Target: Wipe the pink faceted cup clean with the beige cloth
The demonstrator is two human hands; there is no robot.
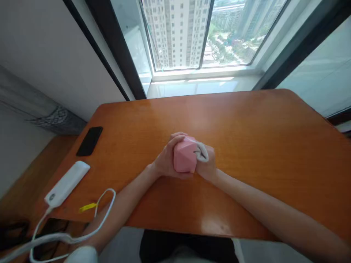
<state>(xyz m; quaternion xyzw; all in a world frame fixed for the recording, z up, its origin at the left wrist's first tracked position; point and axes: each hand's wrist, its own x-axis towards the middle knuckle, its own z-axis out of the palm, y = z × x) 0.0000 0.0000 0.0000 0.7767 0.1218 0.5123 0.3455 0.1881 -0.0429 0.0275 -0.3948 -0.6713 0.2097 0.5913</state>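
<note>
Near the middle of the wooden desk (260,146), the left hand (166,160) and right hand (206,165) press together on both sides of a pink block (184,156) to hold it tight.

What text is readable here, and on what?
Nothing is legible in this view.
White device: round mark near one end, too small and blurred to read.
Yellow tag: any print is too blurred to read.
Pink object: no text shows on the visible faces.
Black phone: no text shows.
</note>
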